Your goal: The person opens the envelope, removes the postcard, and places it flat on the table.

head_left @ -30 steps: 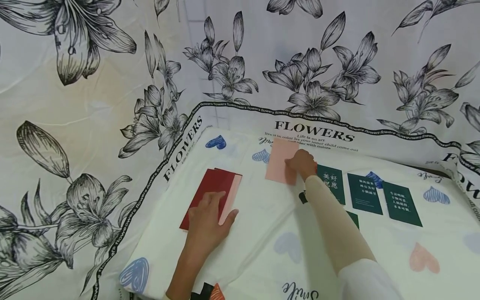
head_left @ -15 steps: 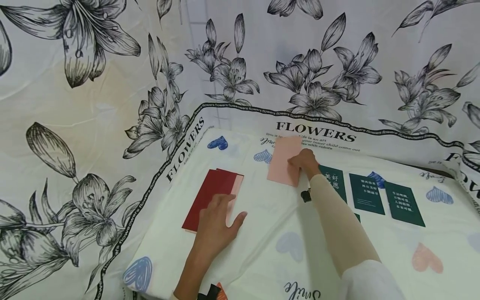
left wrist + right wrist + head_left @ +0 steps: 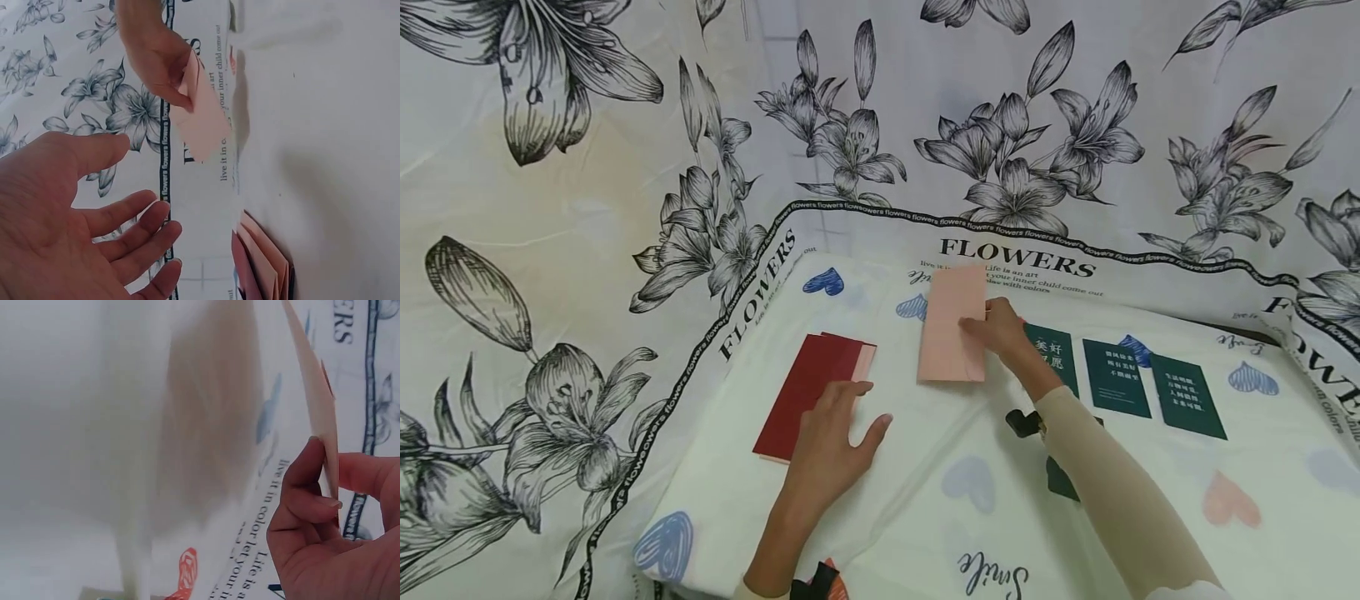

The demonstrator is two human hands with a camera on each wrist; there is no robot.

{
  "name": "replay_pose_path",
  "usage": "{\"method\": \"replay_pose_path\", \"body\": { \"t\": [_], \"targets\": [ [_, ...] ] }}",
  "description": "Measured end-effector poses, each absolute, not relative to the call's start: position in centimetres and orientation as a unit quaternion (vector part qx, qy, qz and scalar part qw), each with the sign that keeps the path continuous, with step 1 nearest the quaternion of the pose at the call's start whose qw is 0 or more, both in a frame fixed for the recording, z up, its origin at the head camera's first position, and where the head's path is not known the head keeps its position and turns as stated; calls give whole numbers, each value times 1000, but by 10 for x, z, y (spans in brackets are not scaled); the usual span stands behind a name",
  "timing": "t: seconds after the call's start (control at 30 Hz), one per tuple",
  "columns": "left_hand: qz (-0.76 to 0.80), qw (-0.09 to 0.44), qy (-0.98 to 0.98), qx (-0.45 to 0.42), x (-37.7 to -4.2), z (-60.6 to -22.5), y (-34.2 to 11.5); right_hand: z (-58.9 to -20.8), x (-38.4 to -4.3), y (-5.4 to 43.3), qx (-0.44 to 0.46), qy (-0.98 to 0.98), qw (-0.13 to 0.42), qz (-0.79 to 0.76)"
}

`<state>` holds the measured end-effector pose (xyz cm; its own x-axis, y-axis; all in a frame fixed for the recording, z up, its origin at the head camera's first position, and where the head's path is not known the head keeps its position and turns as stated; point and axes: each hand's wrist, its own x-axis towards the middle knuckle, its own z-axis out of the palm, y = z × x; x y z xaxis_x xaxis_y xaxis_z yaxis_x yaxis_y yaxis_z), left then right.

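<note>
My right hand (image 3: 1003,333) pinches a pale pink envelope (image 3: 947,342) by its right edge, thumb on the near face. In the right wrist view the envelope (image 3: 319,400) stands edge-on between the thumb and curled fingers, raised over the cloth, its shadow beside it. My left hand (image 3: 831,442) holds nothing. Its fingers are spread loosely and, in the head view, overlap the right side of a small pile of dark red envelopes (image 3: 801,392) with pink showing along the edge. The left wrist view shows the hand (image 3: 94,219) apart from that pile (image 3: 265,256).
Several dark green cards with white writing (image 3: 1116,379) lie to the right, some partly behind the right forearm. A white cloth with printed hearts (image 3: 970,487) covers the surface. Flower-print fabric (image 3: 835,108) hangs at the back and left.
The right hand has tilted up the pink envelope, whose folds now show, and its wrist has turned. My left hand has slid slightly right, off the middle of the red pile.
</note>
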<state>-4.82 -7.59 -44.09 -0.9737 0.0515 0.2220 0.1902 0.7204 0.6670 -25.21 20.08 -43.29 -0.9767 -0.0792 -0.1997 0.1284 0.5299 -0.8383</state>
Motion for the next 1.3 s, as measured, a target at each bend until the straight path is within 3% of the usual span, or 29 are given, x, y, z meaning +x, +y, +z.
{"method": "replay_pose_path", "body": {
  "t": [0.4,0.6,0.97,1.17,1.3],
  "targets": [
    [-486,47,-869,-76,-52,-440,-67,-408,-155,193,-34,824,100,-557],
    [-497,30,-864,-68,-53,-438,-58,-404,-123,191,-19,820,103,-562],
    [-636,-68,-761,-108,-53,-437,-33,-396,-67,188,-7,805,100,-585],
    [-654,-46,-748,-105,-52,-432,-20,-401,-41,183,-24,802,81,-591],
    [-653,-34,-749,-106,-50,-433,-13,-407,-30,183,-24,826,38,-562]
  ]
}}
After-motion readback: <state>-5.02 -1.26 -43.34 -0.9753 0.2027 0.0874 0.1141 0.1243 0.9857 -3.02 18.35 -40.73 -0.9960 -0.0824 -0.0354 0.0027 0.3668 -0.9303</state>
